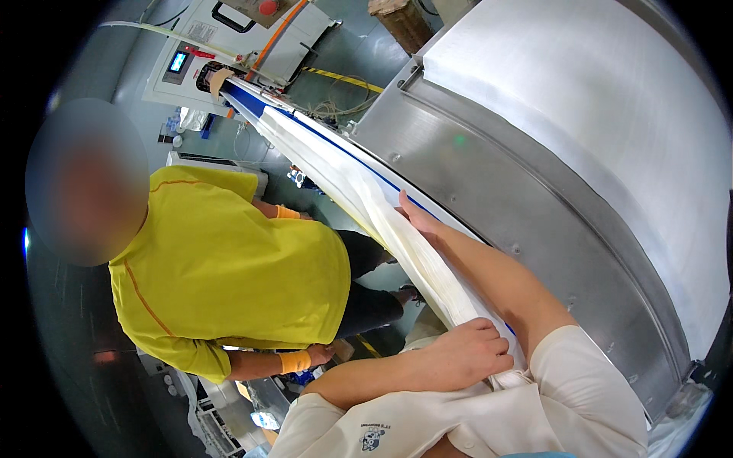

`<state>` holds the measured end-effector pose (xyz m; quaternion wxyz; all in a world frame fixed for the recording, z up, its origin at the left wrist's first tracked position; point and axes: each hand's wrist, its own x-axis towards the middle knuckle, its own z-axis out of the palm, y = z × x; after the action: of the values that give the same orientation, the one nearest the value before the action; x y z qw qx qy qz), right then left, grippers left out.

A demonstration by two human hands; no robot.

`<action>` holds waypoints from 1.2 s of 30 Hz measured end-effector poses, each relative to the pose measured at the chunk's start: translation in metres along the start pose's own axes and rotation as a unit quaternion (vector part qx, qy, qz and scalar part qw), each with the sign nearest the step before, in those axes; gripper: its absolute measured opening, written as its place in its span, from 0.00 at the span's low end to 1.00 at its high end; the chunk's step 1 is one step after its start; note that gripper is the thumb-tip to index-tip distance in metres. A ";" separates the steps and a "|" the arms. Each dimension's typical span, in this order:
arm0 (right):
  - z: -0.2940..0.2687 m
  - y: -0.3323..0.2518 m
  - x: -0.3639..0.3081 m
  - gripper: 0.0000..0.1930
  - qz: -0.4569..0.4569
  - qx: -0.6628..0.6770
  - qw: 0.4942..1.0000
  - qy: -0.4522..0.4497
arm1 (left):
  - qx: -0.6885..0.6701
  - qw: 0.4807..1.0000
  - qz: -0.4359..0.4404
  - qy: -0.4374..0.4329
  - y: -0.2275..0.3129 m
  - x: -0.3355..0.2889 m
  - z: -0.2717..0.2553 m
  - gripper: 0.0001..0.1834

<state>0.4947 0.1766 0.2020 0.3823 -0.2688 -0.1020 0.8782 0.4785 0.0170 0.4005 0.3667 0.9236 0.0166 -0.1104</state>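
Observation:
A long white strip (416, 248), gathered in lengthwise folds, runs from the far left toward my body along a narrow trough with a blue band (347, 147). My left hand (477, 351) lies across the strip's near end, its fingers curled closed on the material. Farther along, my right hand (418, 217) rests against the strip's right side. Its thumb stands up and apart, while the other fingers are mostly hidden by the strip. What the strip is made of, I cannot tell.
A large metal machine (458, 153) with a broad white sheet (588, 99) over it fills the right. A co-worker in a yellow shirt (244, 263) stands close on the left. At the far end is a white cabinet (159, 80) with a small screen; hoses lie beside the trough.

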 end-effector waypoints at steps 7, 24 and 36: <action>-0.014 0.017 0.009 0.39 -0.035 0.002 0.999 0.008 | -0.007 1.000 -0.005 0.009 0.000 0.002 0.002 0.08; -0.049 0.040 -0.054 0.40 -0.029 -0.018 0.996 0.086 | -0.006 1.000 -0.024 0.014 -0.036 0.023 0.042 0.06; -0.086 0.058 -0.181 0.40 0.046 0.076 0.996 0.027 | 0.044 0.989 -0.106 -0.091 -0.101 0.053 0.062 0.12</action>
<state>0.6078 0.0028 0.1793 0.3632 -0.2675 -0.0122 0.8924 0.5072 0.0457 0.2770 0.3116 0.9180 0.0765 -0.2332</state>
